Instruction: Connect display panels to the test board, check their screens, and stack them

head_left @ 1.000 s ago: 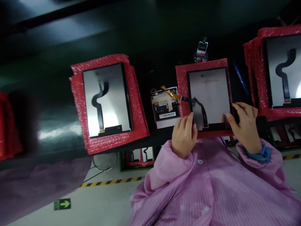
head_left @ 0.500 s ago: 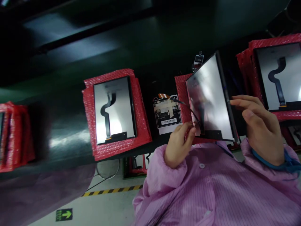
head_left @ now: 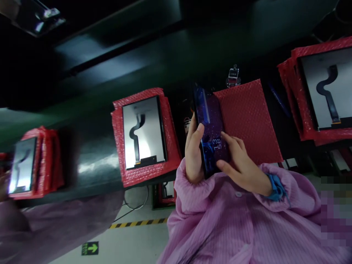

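Two bare hands, the left hand [head_left: 194, 154] wrapped round its edge and the right hand [head_left: 242, 165] pressed to its face, grasp a lit smartphone [head_left: 211, 128] in an apparent display check, the next move seemingly setting it down on the red bubble-wrap pouch [head_left: 247, 121] beside it.

red bubble wrap [head_left: 247, 121] blocks passage beside the display panel [head_left: 213, 128].

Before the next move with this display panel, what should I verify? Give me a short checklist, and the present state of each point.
Left hand and right hand both on the display panel: ok.
Fingers off the screen face: not ok, right-hand fingers lie on it.
Screen showing a blue-purple image with numerals: ok.
Scratches on the screen: cannot tell.
Flex cable: cannot tell, not visible.
Red bubble-wrap pouch lying flat behind the panel: ok.
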Motion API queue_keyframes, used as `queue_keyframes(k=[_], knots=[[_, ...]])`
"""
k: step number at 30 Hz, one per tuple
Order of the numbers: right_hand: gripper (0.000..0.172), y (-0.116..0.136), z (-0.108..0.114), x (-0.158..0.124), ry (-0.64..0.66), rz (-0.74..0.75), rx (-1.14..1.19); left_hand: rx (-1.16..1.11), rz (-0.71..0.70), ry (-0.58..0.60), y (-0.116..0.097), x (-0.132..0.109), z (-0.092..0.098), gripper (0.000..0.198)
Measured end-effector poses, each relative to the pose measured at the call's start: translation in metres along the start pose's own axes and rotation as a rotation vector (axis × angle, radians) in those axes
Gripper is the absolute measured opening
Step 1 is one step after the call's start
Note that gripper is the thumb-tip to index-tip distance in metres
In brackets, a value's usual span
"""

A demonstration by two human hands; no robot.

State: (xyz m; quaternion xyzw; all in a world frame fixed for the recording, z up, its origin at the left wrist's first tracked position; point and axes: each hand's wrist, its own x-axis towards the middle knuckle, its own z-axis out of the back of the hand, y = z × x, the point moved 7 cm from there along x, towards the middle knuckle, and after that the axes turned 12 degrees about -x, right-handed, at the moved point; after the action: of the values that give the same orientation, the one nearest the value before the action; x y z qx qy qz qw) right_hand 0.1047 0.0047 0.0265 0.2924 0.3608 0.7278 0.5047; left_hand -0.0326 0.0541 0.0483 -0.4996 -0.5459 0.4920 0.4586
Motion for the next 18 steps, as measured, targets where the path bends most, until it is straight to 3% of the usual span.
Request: queue_keyframes(k=[3,6,9,13,18], knots=[[0.071,0.011,0.004,-0.002,-0.013,0.149,0.079,-0.154,0.083,-0.060,0.008,0.001,0.011,0.043],[0.067,-0.019,0.010,0.002,-0.056,-0.087,0.106,-0.173,0.081,-0.142,0.015,0.004,0.028,0.038],[0.081,-0.050,0.004,0.005,-0.001,-0.305,0.190,-0.082,0.019,-0.139,0.023,0.007,0.045,0.038],[0.081,-0.052,0.013,0.011,-0.057,-0.216,0.239,-0.093,0.037,-0.109,0.047,0.017,0.049,0.060],[0.073,-0.036,0.044,0.008,-0.267,-0.040,0.163,-0.070,0.045,-0.110,0.067,0.027,0.027,0.080]])
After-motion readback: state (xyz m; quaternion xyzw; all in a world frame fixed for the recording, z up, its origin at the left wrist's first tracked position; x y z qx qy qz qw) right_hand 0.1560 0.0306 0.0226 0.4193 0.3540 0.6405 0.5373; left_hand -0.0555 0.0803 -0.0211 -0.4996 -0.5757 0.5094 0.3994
